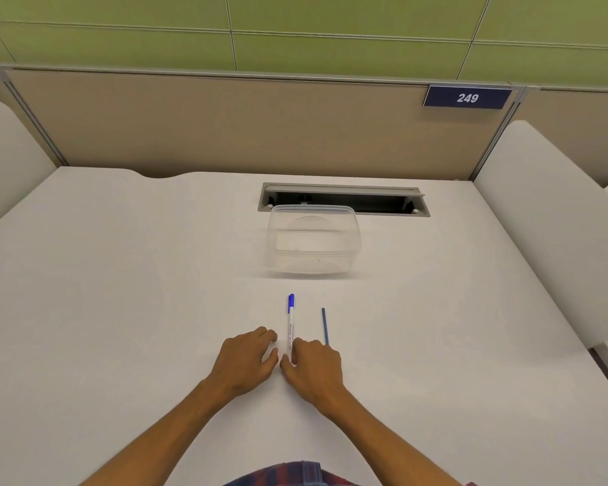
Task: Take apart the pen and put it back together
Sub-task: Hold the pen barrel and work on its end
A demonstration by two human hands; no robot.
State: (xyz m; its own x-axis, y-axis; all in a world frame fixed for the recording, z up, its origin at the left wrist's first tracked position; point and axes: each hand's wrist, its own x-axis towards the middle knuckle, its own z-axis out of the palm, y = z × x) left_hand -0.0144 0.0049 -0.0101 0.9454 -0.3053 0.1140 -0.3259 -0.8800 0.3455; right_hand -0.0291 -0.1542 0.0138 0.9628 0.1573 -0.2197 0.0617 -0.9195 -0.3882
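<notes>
Hands: right (313,363) apparently pinches one pen (290,327); left (246,359) relaxed; one refill (325,326) beside.

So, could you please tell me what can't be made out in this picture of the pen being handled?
- Head view: the near end of the pen is hidden behind the right hand, so whether it is gripped or only touched is unclear.
- The near tip of the blue refill is hidden by the same hand.
- The print on the pen barrel is too small to read.
- The left hand covers its own fingertips.
</notes>
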